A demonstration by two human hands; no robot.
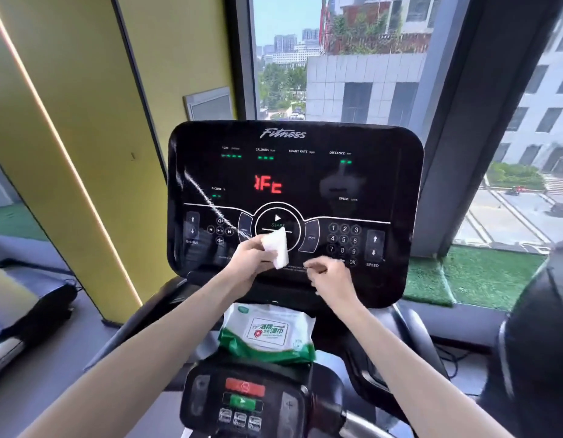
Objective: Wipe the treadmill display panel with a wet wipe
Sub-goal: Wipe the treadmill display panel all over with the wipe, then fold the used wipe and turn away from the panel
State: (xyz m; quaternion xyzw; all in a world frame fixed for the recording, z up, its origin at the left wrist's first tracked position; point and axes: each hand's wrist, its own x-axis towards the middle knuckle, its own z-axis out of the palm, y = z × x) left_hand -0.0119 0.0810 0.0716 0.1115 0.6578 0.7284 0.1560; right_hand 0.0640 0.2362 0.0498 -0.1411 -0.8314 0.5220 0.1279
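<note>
Left hand point(247, 260) holds a folded wipe point(277, 248) at the panel's point(305, 172) lower middle.
Thumb and curled fingers clamp the white wipe at 6 o'clock from the start button point(277, 219); whether it touches the panel is unclear. The right hand point(332, 276), at 4 o'clock from the wipe, is loosely curled and holds nothing. A pack point(267, 336) lies at 6 o'clock below the panel.

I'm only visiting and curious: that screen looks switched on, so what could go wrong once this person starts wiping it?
The display panel is lit, and the left hand holds the wet wipe in front of the Start button; a firm press might start the belt. The wipe pack sits on the ledge below the hands and could get knocked off.
</note>
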